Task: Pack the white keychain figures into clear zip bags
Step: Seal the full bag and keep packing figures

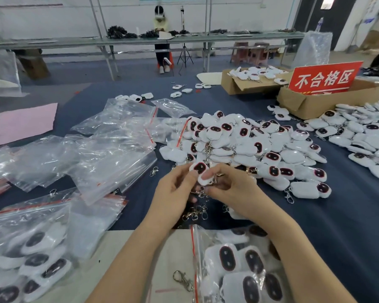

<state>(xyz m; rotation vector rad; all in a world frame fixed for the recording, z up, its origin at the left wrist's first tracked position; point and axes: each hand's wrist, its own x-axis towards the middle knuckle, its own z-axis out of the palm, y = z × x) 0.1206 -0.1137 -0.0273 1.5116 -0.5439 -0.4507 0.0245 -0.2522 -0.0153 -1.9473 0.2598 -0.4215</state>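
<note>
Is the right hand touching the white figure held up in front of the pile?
Touching. The head view shows the right hand with its thumb pressed flat on the white figure, while the left hand fingers hold its other side.

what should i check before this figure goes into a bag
1. Figure in hand: ok. Both the left hand and right hand hold one white keychain figure, dark face up.
2. Its clasp free of other chains: cannot tell. Loose metal clasps lie right under the hands.
3. Bag open and ready: not ok. Neither hand holds a bag; the near zip bag lies flat with figures inside.
4. Empty bags within reach: ok. A heap of clear zip bags lies to the left.
5. Supply: ok. The pile of figures sits just beyond the hands.
</note>
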